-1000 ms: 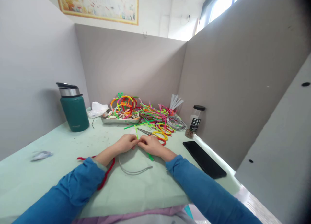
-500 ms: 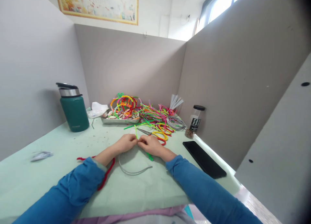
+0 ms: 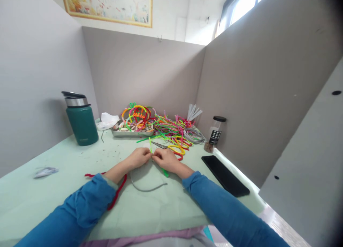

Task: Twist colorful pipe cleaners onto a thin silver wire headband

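Note:
My left hand (image 3: 139, 157) and my right hand (image 3: 167, 159) meet fingertip to fingertip over the table, both closed in a pinch. Between them is a yellow-green pipe cleaner (image 3: 150, 144), its free end pointing up and away; its lower part is hidden by the fingers. A brighter green piece (image 3: 165, 173) shows below my right hand. From under my left hand a thin grey cord (image 3: 146, 191) curves across the tabletop. Partly under my left forearm lies a red pipe cleaner (image 3: 117, 197). Just beyond my right hand are scissors (image 3: 160, 145), blades pointing left.
A metal tray (image 3: 131, 133) holds shells and pipe-cleaner rings. Beside it are a heap of coloured pipe cleaners (image 3: 171, 124) and a grey cord coil (image 3: 193, 135). A green bottle (image 3: 82, 125) stands left; a jar (image 3: 215, 134) and black phone (image 3: 225, 175) are right.
Both hands have shifted very slightly, still pinched together. The yellow-green pipe cleaner's tip and the grey cord have moved a little.

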